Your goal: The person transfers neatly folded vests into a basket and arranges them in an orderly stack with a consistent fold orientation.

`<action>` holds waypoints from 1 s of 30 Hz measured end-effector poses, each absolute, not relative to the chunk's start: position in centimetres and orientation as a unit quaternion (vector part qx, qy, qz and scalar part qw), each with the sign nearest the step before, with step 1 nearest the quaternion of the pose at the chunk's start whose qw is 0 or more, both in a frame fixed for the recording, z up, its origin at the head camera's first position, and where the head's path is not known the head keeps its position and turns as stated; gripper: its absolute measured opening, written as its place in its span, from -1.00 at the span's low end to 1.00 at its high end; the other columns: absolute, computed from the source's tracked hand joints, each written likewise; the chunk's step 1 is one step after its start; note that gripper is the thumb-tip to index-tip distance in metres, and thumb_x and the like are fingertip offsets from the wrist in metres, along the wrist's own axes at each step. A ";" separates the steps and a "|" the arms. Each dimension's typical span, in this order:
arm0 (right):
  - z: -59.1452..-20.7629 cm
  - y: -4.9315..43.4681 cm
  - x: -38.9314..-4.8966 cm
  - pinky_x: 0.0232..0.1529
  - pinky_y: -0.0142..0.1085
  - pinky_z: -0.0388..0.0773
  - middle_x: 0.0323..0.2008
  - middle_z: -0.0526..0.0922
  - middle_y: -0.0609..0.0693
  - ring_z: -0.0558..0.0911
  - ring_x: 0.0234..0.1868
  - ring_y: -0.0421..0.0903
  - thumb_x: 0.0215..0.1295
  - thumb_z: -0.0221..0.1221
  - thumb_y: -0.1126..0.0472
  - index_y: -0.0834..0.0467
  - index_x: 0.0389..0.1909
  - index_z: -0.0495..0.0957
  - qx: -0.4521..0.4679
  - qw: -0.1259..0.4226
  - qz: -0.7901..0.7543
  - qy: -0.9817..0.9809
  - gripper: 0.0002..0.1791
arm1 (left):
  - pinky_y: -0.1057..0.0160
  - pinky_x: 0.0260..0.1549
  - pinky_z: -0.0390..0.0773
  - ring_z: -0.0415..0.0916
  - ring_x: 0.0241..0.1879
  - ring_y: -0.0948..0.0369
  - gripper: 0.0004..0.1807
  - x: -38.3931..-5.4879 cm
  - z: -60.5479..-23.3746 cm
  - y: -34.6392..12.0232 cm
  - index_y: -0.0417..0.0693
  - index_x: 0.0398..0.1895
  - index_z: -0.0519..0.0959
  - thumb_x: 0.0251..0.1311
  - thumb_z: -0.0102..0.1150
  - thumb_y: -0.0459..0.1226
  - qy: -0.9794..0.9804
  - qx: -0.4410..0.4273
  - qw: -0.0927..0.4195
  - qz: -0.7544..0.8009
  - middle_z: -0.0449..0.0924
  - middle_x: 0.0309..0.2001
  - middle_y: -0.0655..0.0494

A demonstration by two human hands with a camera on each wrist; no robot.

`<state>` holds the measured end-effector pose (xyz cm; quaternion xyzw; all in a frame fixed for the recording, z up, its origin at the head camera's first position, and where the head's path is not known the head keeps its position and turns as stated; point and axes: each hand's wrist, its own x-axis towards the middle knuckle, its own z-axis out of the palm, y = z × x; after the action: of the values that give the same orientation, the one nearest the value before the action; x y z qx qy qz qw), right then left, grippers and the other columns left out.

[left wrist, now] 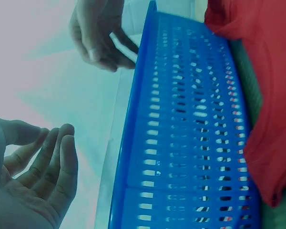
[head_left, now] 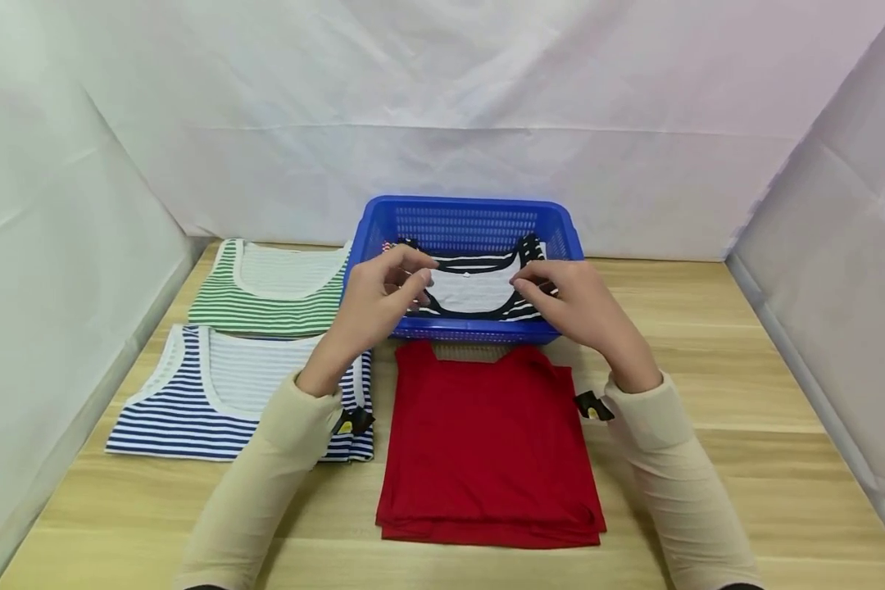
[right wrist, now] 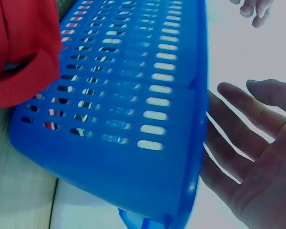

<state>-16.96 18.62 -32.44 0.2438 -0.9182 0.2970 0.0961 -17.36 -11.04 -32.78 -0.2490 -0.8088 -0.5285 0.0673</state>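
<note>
Inside the blue plastic basket [head_left: 479,331], a folded black-and-white striped tank top [head_left: 472,291] with a pale inside lies on other folded clothing. My left hand [head_left: 379,287] hovers over the basket's left part, fingers loosely bent and holding nothing. Over its right part is my right hand [head_left: 571,299], also with nothing in its grasp. The right wrist view shows the fingers [right wrist: 238,138] of that hand spread beside the basket rim. A folded red tank top [head_left: 487,442] lies flat right in front of the basket.
To the left, a folded green-striped tank top [head_left: 265,307] lies behind a blue-striped one [head_left: 184,422], both on the wooden table [head_left: 708,344]. White cloth [head_left: 487,98] hangs behind the basket and along both sides.
</note>
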 end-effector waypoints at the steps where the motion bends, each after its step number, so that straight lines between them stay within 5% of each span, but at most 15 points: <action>1: -32.4 18.7 -16.7 -0.18 -0.10 0.65 -0.19 0.81 0.00 0.74 -0.25 -0.08 0.54 0.16 0.11 0.07 -0.09 0.76 0.248 0.098 0.299 -0.916 -0.78 | 0.12 -0.31 0.74 0.73 -0.35 0.09 -0.79 -17.1 -32.8 -11.0 -0.04 0.04 0.67 0.49 0.12 -0.25 -0.806 -0.249 0.060 -0.534 0.74 -0.20 -0.04; 10: -32.9 20.2 -14.0 -0.28 -0.16 0.67 -0.25 0.81 -0.05 0.70 -0.32 -0.21 0.44 0.25 0.28 0.11 -0.16 0.77 0.295 0.136 0.298 -0.898 -0.87 | 0.16 -0.38 0.69 0.62 -0.44 0.12 -0.83 -14.5 -34.0 -12.4 -0.12 -0.04 0.68 0.47 0.15 -0.28 -0.788 -0.275 -0.040 -0.549 0.67 -0.40 -0.01; 15: -34.0 21.2 -11.7 -0.27 -0.44 0.66 -0.32 0.78 -0.12 0.66 -0.34 -0.32 0.36 0.29 0.37 0.09 -0.20 0.76 0.319 0.129 0.308 -0.887 -0.86 | 0.13 -0.35 0.73 0.67 -0.39 0.02 -0.86 -12.8 -34.7 -13.5 -0.10 -0.05 0.66 0.48 0.15 -0.28 -0.786 -0.276 -0.115 -0.541 0.69 -0.37 -0.05; 20: -35.0 22.3 -9.8 -0.32 -0.45 0.64 -0.37 0.72 -0.24 0.59 -0.39 -0.39 0.37 0.29 0.35 0.01 -0.18 0.75 0.320 0.071 0.312 -0.892 -0.82 | -0.01 -0.34 0.74 0.68 -0.30 -0.14 -0.85 -11.5 -35.4 -14.3 -0.04 -0.07 0.66 0.49 0.13 -0.23 -0.792 -0.260 -0.179 -0.522 0.70 -0.28 -0.21; 30: -37.2 23.9 -9.4 -0.40 -0.39 0.54 -0.42 0.69 -0.13 0.54 -0.44 -0.31 0.46 0.22 0.19 0.11 -0.17 0.75 0.240 -0.114 0.272 -0.925 -0.85 | -0.05 -0.30 0.73 0.71 -0.30 0.16 -0.72 -12.2 -37.3 -14.7 -0.20 0.01 0.68 0.51 0.08 -0.20 -0.810 -0.261 -0.238 -0.467 0.76 -0.23 -0.02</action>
<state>-9.39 23.94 -37.19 0.2404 -0.9248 0.2721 -0.1139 -12.18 -14.72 -37.31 -0.2614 -0.8104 -0.4671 -0.2383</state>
